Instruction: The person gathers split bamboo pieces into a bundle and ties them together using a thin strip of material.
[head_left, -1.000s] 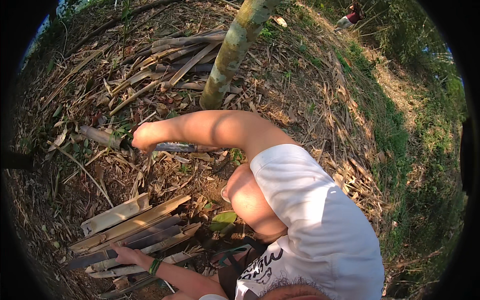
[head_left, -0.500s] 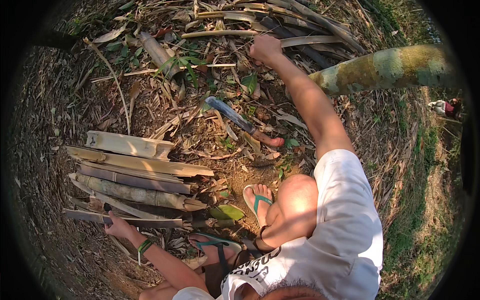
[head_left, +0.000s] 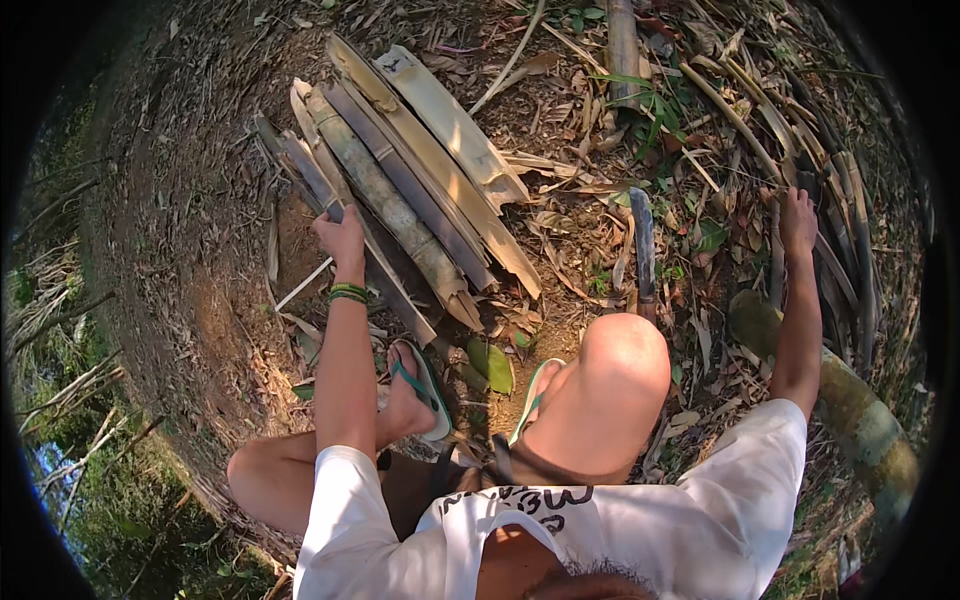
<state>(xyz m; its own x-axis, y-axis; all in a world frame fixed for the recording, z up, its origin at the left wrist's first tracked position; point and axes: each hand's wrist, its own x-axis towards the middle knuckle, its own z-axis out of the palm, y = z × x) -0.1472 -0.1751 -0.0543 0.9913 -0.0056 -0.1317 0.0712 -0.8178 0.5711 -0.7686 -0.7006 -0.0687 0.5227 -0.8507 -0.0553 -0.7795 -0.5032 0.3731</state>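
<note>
My left hand [head_left: 341,240] is closed on the edge of a dark split bamboo piece [head_left: 385,285], the near left one in a row of split bamboo lengths [head_left: 420,150] on the ground. A mottled, rounded bamboo piece [head_left: 385,185] lies in the middle of that row. Off to the right, my right hand [head_left: 798,222] reaches into a heap of long bamboo strips [head_left: 858,230]. Its fingers are curled in, and what they grip is hidden. Between the two hands lies a machete [head_left: 643,240], its handle end partly behind my knee.
A thick mottled trunk [head_left: 865,415] lies near my right arm. A bamboo stump [head_left: 625,60] stands beyond, beside a leafy green plant [head_left: 650,105]. Dry leaves and a green leaf [head_left: 498,368] lie before my sandalled feet [head_left: 412,385]. Brush fills the left rim.
My view has turned, so the bamboo row now appears higher and the heap farther right. Both hands stay at the same bamboo; the machete lies where it was.
</note>
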